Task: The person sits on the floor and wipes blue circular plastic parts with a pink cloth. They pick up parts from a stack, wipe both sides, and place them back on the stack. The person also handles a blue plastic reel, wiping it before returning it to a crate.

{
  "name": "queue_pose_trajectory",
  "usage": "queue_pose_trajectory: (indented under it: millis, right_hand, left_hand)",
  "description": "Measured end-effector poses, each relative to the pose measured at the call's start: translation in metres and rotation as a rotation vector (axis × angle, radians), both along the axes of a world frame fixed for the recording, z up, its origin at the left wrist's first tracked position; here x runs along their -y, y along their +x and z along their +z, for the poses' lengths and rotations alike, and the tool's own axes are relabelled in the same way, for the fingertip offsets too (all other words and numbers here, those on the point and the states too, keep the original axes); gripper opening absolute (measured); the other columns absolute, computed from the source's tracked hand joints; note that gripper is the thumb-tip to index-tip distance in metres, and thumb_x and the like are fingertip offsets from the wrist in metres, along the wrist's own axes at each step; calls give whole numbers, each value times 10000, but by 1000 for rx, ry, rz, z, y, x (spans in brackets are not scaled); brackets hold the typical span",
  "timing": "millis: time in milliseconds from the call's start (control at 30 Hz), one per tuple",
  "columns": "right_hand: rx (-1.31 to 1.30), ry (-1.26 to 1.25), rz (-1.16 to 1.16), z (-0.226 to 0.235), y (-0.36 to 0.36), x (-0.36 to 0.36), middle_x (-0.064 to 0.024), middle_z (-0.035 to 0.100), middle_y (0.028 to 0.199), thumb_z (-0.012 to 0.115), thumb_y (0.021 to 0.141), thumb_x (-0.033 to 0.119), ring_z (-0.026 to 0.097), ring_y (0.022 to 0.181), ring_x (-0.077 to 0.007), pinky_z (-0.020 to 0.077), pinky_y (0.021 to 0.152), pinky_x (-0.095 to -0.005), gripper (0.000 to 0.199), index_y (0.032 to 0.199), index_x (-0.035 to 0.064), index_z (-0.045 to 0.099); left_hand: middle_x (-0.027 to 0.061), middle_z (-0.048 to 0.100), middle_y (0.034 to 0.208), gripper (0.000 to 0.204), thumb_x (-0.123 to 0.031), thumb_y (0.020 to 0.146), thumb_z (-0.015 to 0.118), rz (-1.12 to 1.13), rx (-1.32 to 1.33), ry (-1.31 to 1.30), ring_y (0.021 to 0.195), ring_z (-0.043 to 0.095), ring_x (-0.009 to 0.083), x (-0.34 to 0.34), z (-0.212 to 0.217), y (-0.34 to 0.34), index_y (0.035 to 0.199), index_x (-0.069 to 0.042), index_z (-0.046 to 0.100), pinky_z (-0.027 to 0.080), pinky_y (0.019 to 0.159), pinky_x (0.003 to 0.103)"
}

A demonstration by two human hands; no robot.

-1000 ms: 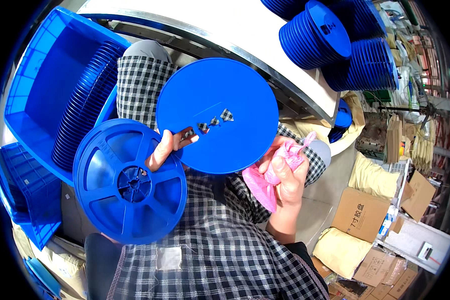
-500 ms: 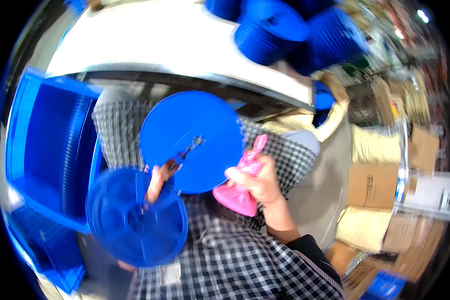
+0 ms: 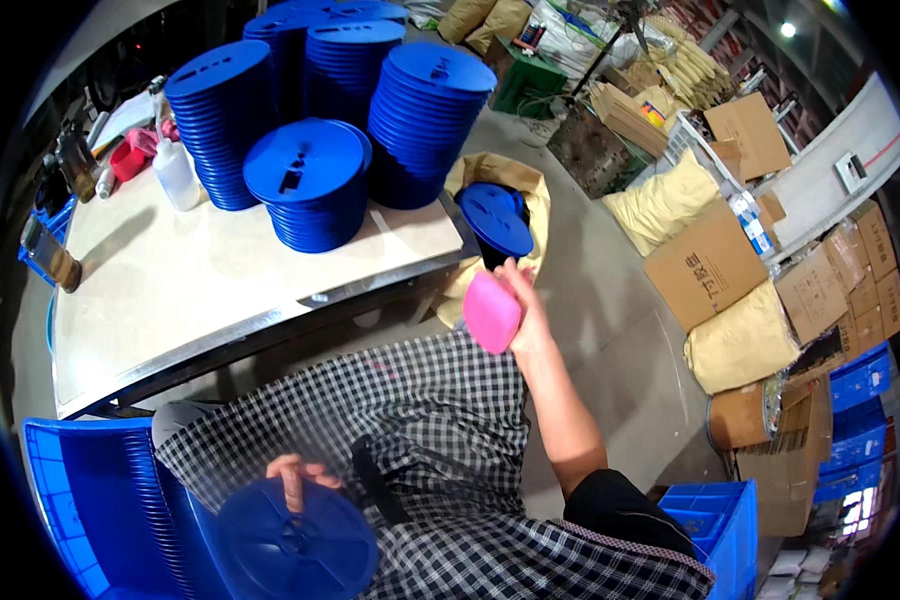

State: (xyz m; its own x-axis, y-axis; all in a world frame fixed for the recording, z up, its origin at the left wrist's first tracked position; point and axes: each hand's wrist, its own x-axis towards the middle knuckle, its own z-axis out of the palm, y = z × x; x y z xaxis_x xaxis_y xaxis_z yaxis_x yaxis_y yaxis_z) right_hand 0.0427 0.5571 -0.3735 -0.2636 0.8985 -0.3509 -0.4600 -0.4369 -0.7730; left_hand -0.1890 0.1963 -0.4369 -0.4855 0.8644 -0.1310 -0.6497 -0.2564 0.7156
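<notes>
In my left hand [image 3: 300, 478] I grip a round blue plastic disc [image 3: 295, 550] by its upper part, low over my lap, one finger reaching over its face. The disc is slightly blurred. My right hand [image 3: 530, 315] is stretched forward, closed around a bunched pink cloth [image 3: 492, 312]. Just beyond it a yellow sack [image 3: 538, 190] stands open on the floor, with blue discs [image 3: 497, 222] lying in it. At my left side a blue crate [image 3: 65, 500] contains a row of blue discs [image 3: 160, 500] on edge.
On the white table [image 3: 210, 290] stand tall stacks of blue discs [image 3: 432, 125], a white squeeze bottle [image 3: 176, 175] and a jar [image 3: 50, 255]. Cardboard boxes [image 3: 705, 265] and filled yellow sacks [image 3: 740, 335] line the right. Another blue crate [image 3: 710, 525] sits behind my right arm.
The second blue disc is gone from above my lap. My right hand has moved forward with the pink cloth to beside the sack. My left hand and its disc are lower in view.
</notes>
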Motion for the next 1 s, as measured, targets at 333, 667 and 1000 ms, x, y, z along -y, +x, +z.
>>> queue_pose_trajectory:
  millis: [333, 667, 1000]
  right_hand:
    - [109, 243, 351, 6, -70, 60, -134, 715, 1036, 679, 939, 167, 634, 713, -115, 549, 648, -267, 357, 1239, -16, 616]
    - [299, 634, 206, 56, -167, -53, -29, 654, 881, 757, 877, 191, 630, 741, -105, 495, 637, -265, 333, 1128, 4, 643]
    - [410, 656, 109, 51, -190, -82, -17, 622, 826, 779, 849, 173, 565, 639, -88, 486, 578, -286, 233, 956, 33, 626]
  left_hand:
    - [164, 591, 1065, 242, -166, 1020, 574, 247, -71, -66, 996, 638, 268, -9, 25, -6, 1176, 17, 546, 593, 846, 429]
    - [129, 651, 1189, 379, -208, 979, 672, 253, -115, 58, 927, 618, 137, -150, 120, -98, 1276, 11, 587, 553, 812, 274]
    - [35, 646, 834, 208, -224, 1003, 630, -85, -71, 177, 713, 665, 112, -275, 92, -138, 1025, -17, 630, 565, 653, 174]
